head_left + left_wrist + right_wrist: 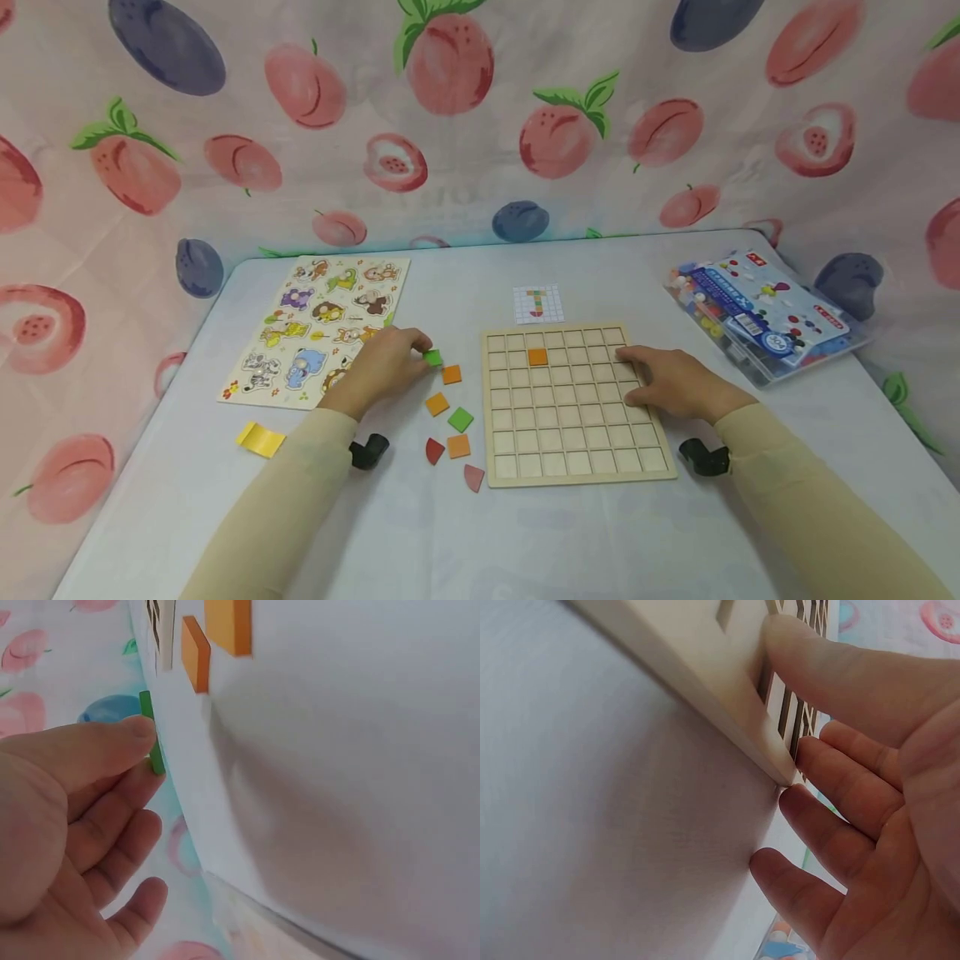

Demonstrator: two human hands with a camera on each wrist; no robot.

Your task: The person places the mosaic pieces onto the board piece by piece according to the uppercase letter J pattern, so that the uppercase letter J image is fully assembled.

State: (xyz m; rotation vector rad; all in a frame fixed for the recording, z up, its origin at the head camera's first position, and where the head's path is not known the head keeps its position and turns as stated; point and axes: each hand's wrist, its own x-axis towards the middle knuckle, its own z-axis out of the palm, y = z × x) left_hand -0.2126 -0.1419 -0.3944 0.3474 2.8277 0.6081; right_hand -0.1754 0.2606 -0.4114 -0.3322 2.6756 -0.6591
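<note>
My left hand [381, 367] pinches a small green square tile [432, 357] between thumb and fingers, left of the wooden grid board [581, 482]. In the left wrist view the green tile [157, 761] is seen edge-on at the thumb tip. My right hand [678, 385] rests at the board's right edge, its thumb over the rim and its other fingers spread along the side. One orange square tile [537, 357] sits in a cell near the board's top. Beside the board lie several loose pieces, among them another green tile [461, 419] and a red quarter-round piece [434, 451].
Behind the board is a small printed pattern card [537, 304]. An animal puzzle board [255, 350] lies at the left, with a yellow strip [260, 439] near it. A clear plastic box [772, 317] of colourful parts stands at the right.
</note>
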